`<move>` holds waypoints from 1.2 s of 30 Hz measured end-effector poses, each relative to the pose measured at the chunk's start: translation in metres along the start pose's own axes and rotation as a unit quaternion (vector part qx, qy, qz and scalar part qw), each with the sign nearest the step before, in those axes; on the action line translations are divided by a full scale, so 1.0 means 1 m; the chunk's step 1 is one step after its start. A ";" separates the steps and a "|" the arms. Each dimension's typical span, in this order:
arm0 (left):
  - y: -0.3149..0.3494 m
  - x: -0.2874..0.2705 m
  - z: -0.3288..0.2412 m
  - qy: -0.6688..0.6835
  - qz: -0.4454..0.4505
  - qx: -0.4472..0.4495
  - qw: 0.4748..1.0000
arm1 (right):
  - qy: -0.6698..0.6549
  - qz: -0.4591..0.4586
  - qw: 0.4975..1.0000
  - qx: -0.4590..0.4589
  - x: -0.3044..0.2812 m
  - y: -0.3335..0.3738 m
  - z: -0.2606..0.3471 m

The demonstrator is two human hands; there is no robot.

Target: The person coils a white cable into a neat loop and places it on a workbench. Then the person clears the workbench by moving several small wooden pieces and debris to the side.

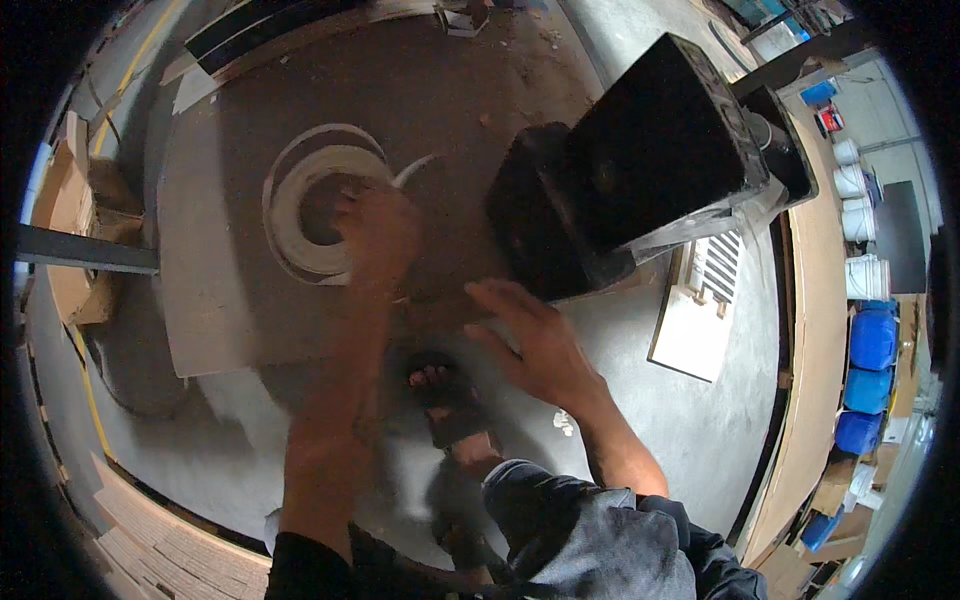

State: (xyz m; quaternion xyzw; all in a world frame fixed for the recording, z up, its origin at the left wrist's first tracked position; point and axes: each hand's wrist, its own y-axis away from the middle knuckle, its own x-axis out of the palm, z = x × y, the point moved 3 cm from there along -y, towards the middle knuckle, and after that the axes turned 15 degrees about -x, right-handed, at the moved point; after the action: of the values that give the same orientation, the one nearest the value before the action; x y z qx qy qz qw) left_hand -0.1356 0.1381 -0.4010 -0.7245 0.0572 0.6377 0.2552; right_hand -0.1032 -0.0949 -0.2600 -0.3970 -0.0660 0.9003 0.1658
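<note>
A roll of pale flat strip [292,205], coiled in a ring with a loose outer turn and a free end, lies on a brown board. My left hand [382,232] is closed over the roll's right side, its fingertips bent into the central hole. The thumb is hidden and the hand slightly blurred. Held apart from the roll, my right hand [530,340] is open and holds nothing. Its fingers point left, near the front edge of the board. Close by on its right stands a large black box-shaped thing [660,150], with another dark part beside it.
The brown board [240,330] lies on the grey floor with scraps at its far end. A white panel with dark stripes [695,330] is at the right. An open cardboard box [105,215] stands left by a metal bar [85,248]. Blue drums [873,338] line the far right.
</note>
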 end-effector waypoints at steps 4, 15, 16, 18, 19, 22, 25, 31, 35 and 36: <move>-0.009 0.015 0.008 -0.026 -0.054 0.060 0.996 | -0.017 0.013 1.000 0.012 0.007 0.015 -0.002; 0.048 -0.065 -0.076 0.224 0.264 0.144 0.927 | -0.127 0.016 0.991 0.031 -0.012 0.006 0.018; 0.040 -0.053 -0.069 0.284 0.297 0.163 0.897 | -0.127 0.013 0.991 0.039 -0.016 0.003 0.022; 0.031 -0.044 -0.057 0.370 0.352 0.169 0.843 | -0.134 0.001 0.990 0.043 -0.019 -0.002 0.024; 0.032 -0.051 -0.050 0.398 0.375 0.155 0.823 | -0.142 -0.007 0.989 0.040 -0.018 -0.004 0.024; 0.022 -0.073 -0.022 0.384 0.301 0.155 0.859 | -0.147 -0.036 0.988 0.023 -0.013 -0.027 0.029; 0.019 -0.068 0.030 0.417 0.087 0.097 0.899 | -0.172 -0.072 0.982 0.028 0.004 -0.055 0.032; -0.032 -0.070 0.179 0.253 0.138 -0.198 0.937 | -0.306 -0.154 0.939 0.030 0.055 -0.183 0.031; -0.031 -0.023 0.232 0.089 -0.032 -0.248 0.964 | -0.224 -0.216 0.947 0.079 0.112 -0.333 -0.042; -0.036 -0.017 0.221 0.106 -0.001 -0.241 0.965 | -0.142 -0.299 0.942 0.056 0.119 -0.374 -0.074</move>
State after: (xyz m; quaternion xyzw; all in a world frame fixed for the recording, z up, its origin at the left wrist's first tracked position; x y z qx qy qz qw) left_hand -0.3221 0.2632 -0.3864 -0.8283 -0.0718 0.5517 0.0665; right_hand -0.0317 0.2958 -0.2995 -0.2169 -0.1541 0.8588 0.4378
